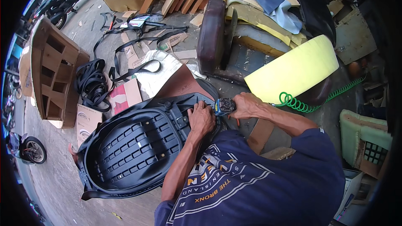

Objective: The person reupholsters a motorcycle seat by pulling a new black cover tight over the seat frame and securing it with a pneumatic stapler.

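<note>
A black plastic motorbike seat base [130, 150] lies upside down with black cover material around its rim and a brown flap [180, 83] behind it. My left hand [202, 118] presses on the narrower right end of the seat, its bent fingers gripping the cover's edge. My right hand [245, 105] is closed round a dark, blue-marked staple gun [224, 107], whose nose is at that edge beside my left fingertips. A green coiled hose [299, 102] runs from behind my right hand toward the upper right.
Yellow foam [293, 67] and an old dark seat [209, 29] lie beyond my hands. A wooden frame [54, 71] stands at left, near black straps [90, 79] and cardboard [88, 121]. A green padded piece [356, 138] is at right; motorbikes [31, 148] show at far left.
</note>
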A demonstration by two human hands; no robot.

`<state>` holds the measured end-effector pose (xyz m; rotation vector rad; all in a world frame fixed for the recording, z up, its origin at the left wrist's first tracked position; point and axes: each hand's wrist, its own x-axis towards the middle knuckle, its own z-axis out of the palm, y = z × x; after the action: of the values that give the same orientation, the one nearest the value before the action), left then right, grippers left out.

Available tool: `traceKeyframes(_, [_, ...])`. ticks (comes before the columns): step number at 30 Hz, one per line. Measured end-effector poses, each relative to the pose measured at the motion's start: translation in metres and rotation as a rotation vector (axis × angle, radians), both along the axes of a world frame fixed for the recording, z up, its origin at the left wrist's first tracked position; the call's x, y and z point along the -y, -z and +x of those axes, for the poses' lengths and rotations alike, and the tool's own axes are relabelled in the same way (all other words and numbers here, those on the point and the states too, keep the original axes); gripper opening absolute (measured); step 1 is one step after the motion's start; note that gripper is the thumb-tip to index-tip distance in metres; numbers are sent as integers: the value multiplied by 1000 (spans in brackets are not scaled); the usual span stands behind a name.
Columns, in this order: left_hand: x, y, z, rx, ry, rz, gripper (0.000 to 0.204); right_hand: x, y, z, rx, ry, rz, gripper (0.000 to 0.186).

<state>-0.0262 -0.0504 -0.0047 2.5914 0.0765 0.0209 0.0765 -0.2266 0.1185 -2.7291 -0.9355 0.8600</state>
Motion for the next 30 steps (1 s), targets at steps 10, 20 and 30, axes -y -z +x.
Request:
traceKeyframes(10, [-9, -6, 4, -41, -4, -65, 21, 37, 32, 26, -171, 205, 240, 43])
traceKeyframes(20, [-11, -36, 1, 79, -44, -165, 18, 151, 196, -51, -43, 471, -118, 63])
traceKeyframes(30, [-3, -80, -19, 236, -29, -107, 20, -3, 101, -4, -1120, 932, 1109, 52])
